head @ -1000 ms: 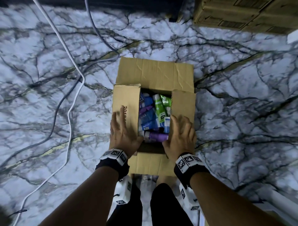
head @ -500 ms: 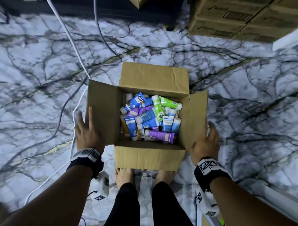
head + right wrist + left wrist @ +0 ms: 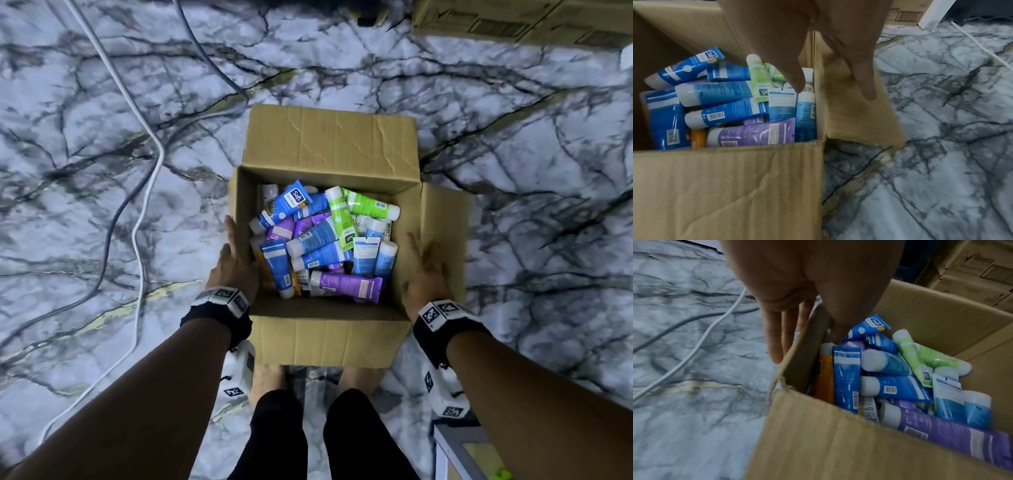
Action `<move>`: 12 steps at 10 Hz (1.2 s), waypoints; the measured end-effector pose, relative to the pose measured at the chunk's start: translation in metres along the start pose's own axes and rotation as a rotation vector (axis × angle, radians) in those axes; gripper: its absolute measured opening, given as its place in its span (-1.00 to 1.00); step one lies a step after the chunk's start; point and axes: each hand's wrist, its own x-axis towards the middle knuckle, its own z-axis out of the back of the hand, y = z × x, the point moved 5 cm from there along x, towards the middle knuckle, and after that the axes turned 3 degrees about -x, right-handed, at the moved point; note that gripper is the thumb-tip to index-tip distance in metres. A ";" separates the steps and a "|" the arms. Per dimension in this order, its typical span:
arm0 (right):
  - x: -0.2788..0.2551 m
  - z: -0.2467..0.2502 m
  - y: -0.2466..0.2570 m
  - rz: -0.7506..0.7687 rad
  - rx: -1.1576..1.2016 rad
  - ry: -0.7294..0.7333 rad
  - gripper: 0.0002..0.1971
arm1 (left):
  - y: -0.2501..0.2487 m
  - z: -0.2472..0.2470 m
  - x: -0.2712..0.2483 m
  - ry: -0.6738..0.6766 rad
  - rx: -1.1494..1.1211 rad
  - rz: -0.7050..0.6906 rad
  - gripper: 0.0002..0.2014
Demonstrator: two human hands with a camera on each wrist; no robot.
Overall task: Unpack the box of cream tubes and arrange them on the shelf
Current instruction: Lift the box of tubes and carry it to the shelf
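An open cardboard box [image 3: 329, 150] stands on the marble floor in front of my feet. Several cream tubes lie jumbled inside: a purple one [image 3: 346, 284] nearest me, a green one [image 3: 342, 216] and a blue one [image 3: 284, 205] further back. My left hand [image 3: 236, 260] lies along the box's left wall. In the left wrist view that hand [image 3: 797, 337] has straight fingers outside the box [image 3: 818, 443] and the thumb inside. My right hand [image 3: 423, 270] rests flat on the spread right flap [image 3: 445, 219]. Its thumb [image 3: 797, 81] hovers over the tubes.
A white cable [image 3: 144, 192] and a grey cable [image 3: 113, 219] run across the floor left of the box. Stacked cartons [image 3: 513, 24] stand at the far right. My bare feet [image 3: 267, 383] are just behind the box. A white-edged frame [image 3: 459, 452] shows at the bottom right.
Both hands pulled the two side flaps apart and uncovered the tubes. The left flap has since gone down out of sight, and both hands have come in against the box's sides.
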 end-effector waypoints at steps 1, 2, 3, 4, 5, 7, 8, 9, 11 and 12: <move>0.012 -0.004 0.000 0.033 0.028 -0.025 -0.09 | -0.005 0.001 0.011 -0.062 -0.010 -0.063 -0.13; 0.029 0.005 0.007 0.019 0.024 -0.145 -0.34 | -0.012 0.013 0.019 -0.072 -0.009 -0.148 -0.06; 0.027 0.016 0.011 0.054 0.106 -0.216 -0.44 | -0.015 0.019 0.019 -0.010 0.026 -0.204 0.01; 0.010 0.039 0.017 0.104 0.273 -0.213 -0.55 | -0.016 0.025 0.021 0.127 0.094 -0.212 0.00; -0.001 0.048 0.021 0.141 0.223 -0.168 -0.40 | -0.016 0.030 0.022 0.173 0.094 -0.184 0.03; -0.005 0.043 0.013 0.032 0.137 -0.045 -0.23 | -0.018 0.046 0.001 0.230 0.070 -0.207 0.01; -0.029 0.044 0.003 -0.018 0.130 -0.014 -0.23 | -0.017 0.058 -0.020 0.279 0.073 -0.229 0.03; -0.056 0.046 -0.002 -0.031 0.173 -0.017 -0.24 | -0.013 0.067 -0.039 0.300 0.096 -0.250 0.02; -0.139 0.043 -0.026 -0.047 0.290 -0.101 -0.21 | -0.010 0.084 -0.094 0.336 0.187 -0.319 0.03; -0.179 0.040 -0.041 -0.064 0.348 -0.107 -0.17 | -0.012 0.084 -0.124 0.342 0.211 -0.356 0.02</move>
